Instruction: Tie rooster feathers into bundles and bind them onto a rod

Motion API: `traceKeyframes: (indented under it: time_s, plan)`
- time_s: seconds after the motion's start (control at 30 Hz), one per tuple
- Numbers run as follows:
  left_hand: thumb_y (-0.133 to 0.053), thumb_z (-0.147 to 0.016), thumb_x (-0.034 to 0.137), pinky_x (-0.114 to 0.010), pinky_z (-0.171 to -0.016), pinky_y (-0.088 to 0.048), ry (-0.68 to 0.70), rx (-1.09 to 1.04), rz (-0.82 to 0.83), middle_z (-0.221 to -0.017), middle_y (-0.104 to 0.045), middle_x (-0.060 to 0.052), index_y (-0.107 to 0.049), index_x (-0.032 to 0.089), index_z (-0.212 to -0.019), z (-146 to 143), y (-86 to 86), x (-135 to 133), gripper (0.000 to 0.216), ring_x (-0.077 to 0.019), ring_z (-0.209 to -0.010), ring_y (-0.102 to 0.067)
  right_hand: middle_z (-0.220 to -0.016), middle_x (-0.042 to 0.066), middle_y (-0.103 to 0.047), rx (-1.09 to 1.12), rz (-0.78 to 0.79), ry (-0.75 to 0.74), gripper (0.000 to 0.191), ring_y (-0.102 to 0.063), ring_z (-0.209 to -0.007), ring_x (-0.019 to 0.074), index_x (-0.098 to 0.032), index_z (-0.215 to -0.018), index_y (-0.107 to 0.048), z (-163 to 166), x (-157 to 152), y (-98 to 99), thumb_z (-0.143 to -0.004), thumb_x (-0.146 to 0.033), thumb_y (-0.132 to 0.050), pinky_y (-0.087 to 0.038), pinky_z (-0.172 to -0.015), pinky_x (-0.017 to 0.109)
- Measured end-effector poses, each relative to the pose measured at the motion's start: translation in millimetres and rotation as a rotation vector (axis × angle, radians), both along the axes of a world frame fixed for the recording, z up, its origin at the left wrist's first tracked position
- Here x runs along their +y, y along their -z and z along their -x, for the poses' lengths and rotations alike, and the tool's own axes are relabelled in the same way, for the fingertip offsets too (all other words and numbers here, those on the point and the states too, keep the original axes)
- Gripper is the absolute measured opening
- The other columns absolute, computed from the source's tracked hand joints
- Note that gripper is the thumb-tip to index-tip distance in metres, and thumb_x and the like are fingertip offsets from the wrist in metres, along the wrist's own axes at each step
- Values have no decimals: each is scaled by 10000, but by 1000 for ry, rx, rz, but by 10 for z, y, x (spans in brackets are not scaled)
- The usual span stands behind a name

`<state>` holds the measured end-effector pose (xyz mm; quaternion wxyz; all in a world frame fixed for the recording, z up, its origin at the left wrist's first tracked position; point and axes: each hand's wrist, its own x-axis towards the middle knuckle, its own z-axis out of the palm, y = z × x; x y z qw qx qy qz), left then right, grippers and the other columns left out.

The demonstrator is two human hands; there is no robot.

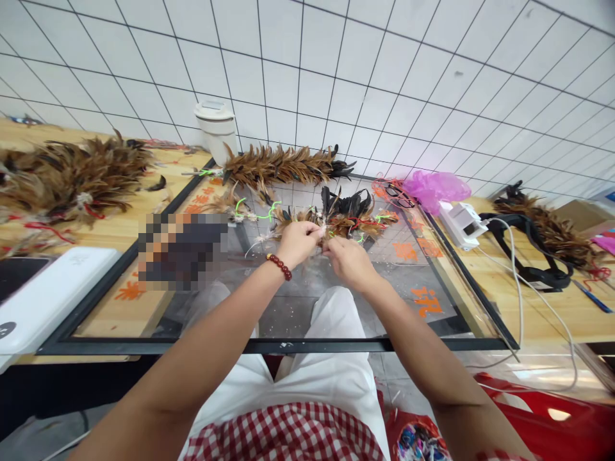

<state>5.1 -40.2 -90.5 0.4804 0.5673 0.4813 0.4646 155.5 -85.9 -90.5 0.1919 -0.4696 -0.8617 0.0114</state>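
My left hand (pixel 298 242), with a dark red bead bracelet on its wrist, and my right hand (pixel 350 261) meet over a glass-topped table (pixel 269 314). Both pinch the same small cluster of brown and black feathers (pixel 339 218), tied with red and green cord. The fingers of both hands are curled closed on the feather stems. A long finished string of brown feathers (pixel 283 164) lies just beyond, near the wall.
A heap of brown feathers (pixel 67 176) lies at the far left beside a white device (pixel 48 298). A white jug (pixel 217 128) stands at the wall. At the right are a pink bag (pixel 437 187), a white box with cable (pixel 462 224), and a black strap (pixel 528 250).
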Motion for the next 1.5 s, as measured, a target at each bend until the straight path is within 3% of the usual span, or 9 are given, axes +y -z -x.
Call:
traceKeyframes:
  time_s: [0.1,0.27,0.33,0.53,0.67,0.83,1.13,1.33,1.5]
  plan:
    - [-665,-718,188,-211,-535,-443,68,75,26,-558,-619,-8,-629,141,-581,-52,39,-60,150,-121,-556,-588,-896,76,-638,106,-48,80,160,-561,-823,191,-191,-904,-603,-73,21,-14,-926,-203,-445,-382,-748,300]
    - [-620,-775,120,-208,-482,-448,164,-149,317,-534,-607,-20,-602,119,-614,-112,-26,-152,162,-113,-486,-589,-822,40,-638,437,-20,161,61,-577,-786,169,-191,-836,-594,-106,54,31,-837,-171,-536,-418,-738,288]
    - [-605,-794,102,-190,-451,-423,194,-211,369,-525,-604,-24,-605,101,-613,-115,-53,-160,181,-82,-432,-542,-771,18,-632,589,40,176,35,-571,-723,148,-190,-824,-584,-108,78,48,-791,-184,-579,-433,-709,279]
    - [-641,-800,136,-162,-396,-366,146,-233,369,-498,-583,-2,-598,98,-607,-114,-61,-146,201,-44,-371,-477,-764,14,-631,1023,364,190,260,-570,-661,127,-174,-904,-595,-151,156,38,-709,-337,-646,-466,-651,270]
    - [-668,-788,162,-170,-403,-377,130,-227,359,-501,-590,-6,-607,99,-609,-122,-46,-148,200,-47,-373,-480,-649,-16,-553,973,350,225,217,-471,-572,104,-168,-759,-589,-196,169,17,-723,-381,-616,-388,-566,243]
    - [-717,-750,194,-177,-404,-378,129,-253,397,-510,-594,-10,-618,94,-616,-134,-52,-160,194,-48,-376,-477,-643,-26,-516,884,301,228,215,-437,-582,103,-178,-748,-559,-206,165,5,-760,-393,-564,-356,-570,238]
    - [-672,-783,160,-169,-389,-360,98,-334,381,-525,-592,-10,-624,94,-657,-129,-43,-139,150,-49,-388,-483,-634,-24,-522,994,450,205,303,-433,-563,98,-171,-759,-571,-181,168,24,-712,-461,-647,-351,-539,233]
    - [-708,-744,156,-179,-413,-379,148,-294,365,-531,-599,-16,-643,88,-653,-146,-5,-156,131,-54,-405,-491,-676,-12,-537,849,306,190,231,-464,-613,112,-179,-752,-573,-181,178,74,-753,-408,-600,-393,-581,239]
    - [-697,-743,159,-174,-417,-370,172,-245,349,-521,-590,-9,-634,98,-626,-156,-39,-176,146,-50,-405,-483,-715,-3,-580,876,330,166,178,-498,-616,110,-181,-808,-593,-189,191,89,-761,-351,-578,-418,-591,241]
